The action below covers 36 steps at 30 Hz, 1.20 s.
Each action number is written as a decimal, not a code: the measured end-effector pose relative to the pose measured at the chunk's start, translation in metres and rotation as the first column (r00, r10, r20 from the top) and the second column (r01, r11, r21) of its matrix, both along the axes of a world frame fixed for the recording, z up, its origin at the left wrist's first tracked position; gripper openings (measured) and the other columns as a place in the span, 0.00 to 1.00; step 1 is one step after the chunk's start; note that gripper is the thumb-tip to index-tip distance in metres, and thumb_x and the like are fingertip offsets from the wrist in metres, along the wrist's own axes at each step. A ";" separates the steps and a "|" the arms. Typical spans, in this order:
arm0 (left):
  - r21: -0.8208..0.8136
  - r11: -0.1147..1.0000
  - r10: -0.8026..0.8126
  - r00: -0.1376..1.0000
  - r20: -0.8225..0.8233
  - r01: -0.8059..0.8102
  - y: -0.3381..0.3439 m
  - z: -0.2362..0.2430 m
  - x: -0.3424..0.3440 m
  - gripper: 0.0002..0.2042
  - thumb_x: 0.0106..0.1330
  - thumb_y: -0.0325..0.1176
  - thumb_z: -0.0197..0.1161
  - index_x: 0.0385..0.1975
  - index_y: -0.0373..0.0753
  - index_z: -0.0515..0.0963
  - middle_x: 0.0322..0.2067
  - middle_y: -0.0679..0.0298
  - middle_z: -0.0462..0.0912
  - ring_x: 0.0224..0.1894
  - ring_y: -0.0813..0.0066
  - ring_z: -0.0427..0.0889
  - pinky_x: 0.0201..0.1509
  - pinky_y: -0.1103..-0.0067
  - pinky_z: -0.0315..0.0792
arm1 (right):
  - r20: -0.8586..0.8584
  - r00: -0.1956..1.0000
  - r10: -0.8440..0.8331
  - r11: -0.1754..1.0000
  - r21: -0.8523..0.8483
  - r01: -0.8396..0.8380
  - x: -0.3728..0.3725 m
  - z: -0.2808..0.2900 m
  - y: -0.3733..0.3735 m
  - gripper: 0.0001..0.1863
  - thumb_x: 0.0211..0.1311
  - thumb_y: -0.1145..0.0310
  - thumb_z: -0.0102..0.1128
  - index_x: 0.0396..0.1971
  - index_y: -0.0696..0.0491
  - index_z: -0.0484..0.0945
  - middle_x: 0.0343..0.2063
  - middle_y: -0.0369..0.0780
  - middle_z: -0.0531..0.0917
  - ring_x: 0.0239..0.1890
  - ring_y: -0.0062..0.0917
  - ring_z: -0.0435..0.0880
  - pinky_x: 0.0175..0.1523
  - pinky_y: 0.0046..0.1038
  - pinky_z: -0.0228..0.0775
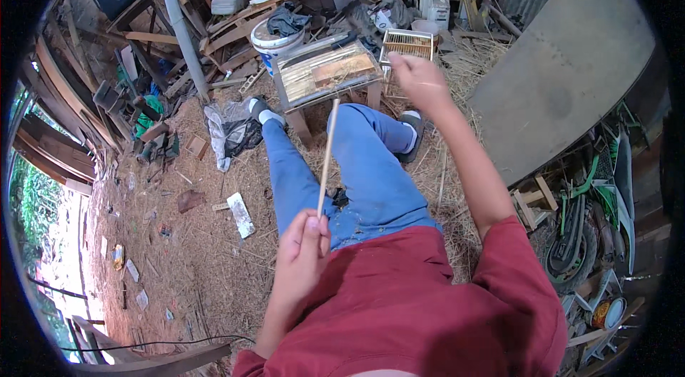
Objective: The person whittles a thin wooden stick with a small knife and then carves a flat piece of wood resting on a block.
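Observation:
A thin, pale wooden stick [326,163] slants up from my left hand [303,245], whose thumb and fingers are closed round its lower end. My right hand [421,81] is raised beyond my right knee with its fingers curled; what they hold, if anything, I cannot make out. Just past that hand stands a small slatted wooden frame [408,40], like a little cage. Between my feet and the clutter is a low wooden bench [298,84] topped with thin strips. A flat brown block [344,69] lies on it, beside a long dark tool [317,51] along its far edge.
A white bucket [275,38] with dark cloth on it stands behind the bench. A large flat panel [571,70] leans at the right, above a green motorbike [581,227]. Straw and shavings cover the ground. Crumpled plastic [232,131] and a whitish piece [240,215] lie at left.

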State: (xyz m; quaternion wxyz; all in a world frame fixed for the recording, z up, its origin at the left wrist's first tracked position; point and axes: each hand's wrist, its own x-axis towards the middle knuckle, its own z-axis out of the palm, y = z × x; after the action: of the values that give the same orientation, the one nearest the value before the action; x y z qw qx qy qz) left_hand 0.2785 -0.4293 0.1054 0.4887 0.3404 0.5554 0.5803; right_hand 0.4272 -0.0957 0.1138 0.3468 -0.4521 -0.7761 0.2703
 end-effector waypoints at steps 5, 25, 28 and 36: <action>-0.028 0.998 0.068 0.988 0.139 -0.064 0.019 0.004 -0.016 0.11 0.84 0.41 0.48 0.39 0.44 0.70 0.20 0.78 0.61 0.15 0.91 0.54 0.16 0.86 0.46 | -0.082 0.931 0.357 0.913 0.242 -0.329 -0.023 -0.019 -0.075 0.26 0.74 0.45 0.54 0.32 0.54 0.84 0.25 0.51 0.85 0.33 0.51 0.86 0.39 0.48 0.76; 0.084 0.992 0.115 0.952 -0.284 -0.095 0.007 -0.008 0.005 0.13 0.84 0.38 0.49 0.38 0.38 0.74 0.22 0.78 0.65 0.22 0.92 0.59 0.23 0.87 0.52 | -0.045 0.996 0.076 0.928 0.369 -0.054 -0.001 -0.024 -0.044 0.26 0.72 0.45 0.57 0.25 0.53 0.83 0.19 0.48 0.83 0.25 0.46 0.85 0.32 0.45 0.75; 0.051 0.992 0.123 0.935 -0.332 -0.113 0.014 -0.003 0.000 0.13 0.85 0.36 0.47 0.37 0.38 0.74 0.21 0.78 0.64 0.22 0.92 0.58 0.25 0.86 0.53 | -0.094 0.992 0.086 0.991 0.107 -0.075 0.012 -0.015 -0.038 0.25 0.74 0.46 0.56 0.29 0.53 0.85 0.23 0.49 0.84 0.28 0.47 0.86 0.34 0.46 0.75; 0.082 0.988 0.143 0.966 -0.216 -0.128 0.029 -0.006 -0.001 0.13 0.85 0.35 0.47 0.39 0.38 0.75 0.22 0.77 0.64 0.23 0.91 0.59 0.25 0.84 0.54 | 0.141 0.857 0.495 0.796 0.323 -0.513 -0.007 -0.026 -0.136 0.27 0.72 0.45 0.58 0.20 0.51 0.79 0.15 0.47 0.79 0.21 0.47 0.83 0.28 0.46 0.72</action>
State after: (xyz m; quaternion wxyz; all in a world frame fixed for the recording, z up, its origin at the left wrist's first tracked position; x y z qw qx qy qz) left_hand 0.2780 -0.4003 0.0993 0.3713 0.3805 0.6086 0.5890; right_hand 0.4199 -0.2317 0.0877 0.3176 -0.1670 -0.9119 0.1992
